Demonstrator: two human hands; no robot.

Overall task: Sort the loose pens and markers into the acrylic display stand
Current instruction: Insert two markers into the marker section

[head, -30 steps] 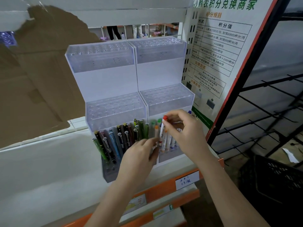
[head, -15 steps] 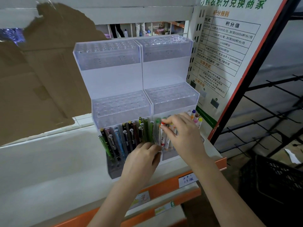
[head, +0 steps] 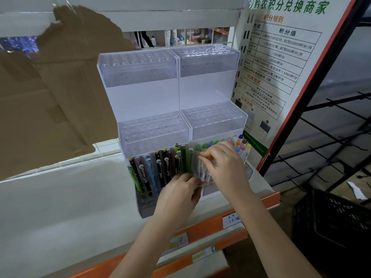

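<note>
**Markers gripped at the bottom tier of the stand**

Markers (head: 202,171) with white barrels stand in the lowest right tier of the acrylic display stand (head: 170,93), and the right hand (head: 222,167) pinches one of them near its orange cap, fingers curled over the top of the row. The left hand (head: 178,195) sits just below and to the left, its fingertips curled against the clear front wall where the two halves of the stand meet; whether it actually grasps a marker or only steadies the wall cannot be told.

To the left of the hands, dark, blue and green pens (head: 158,169) lean upright in the lowest left tier. Behind the right hand, more markers with green, blue, orange, pink and yellow caps (head: 243,147) poke up along the right edge.

Both upper tiers of the stand show rows of round holes with nothing in them. The stand rests on a white shelf (head: 60,207) with an orange front rail (head: 210,229) carrying a handwritten price tag (head: 232,219). Torn brown cardboard (head: 50,93) covers the left background, and a printed sign (head: 281,57) with green and black Chinese text leans at the right.
</note>
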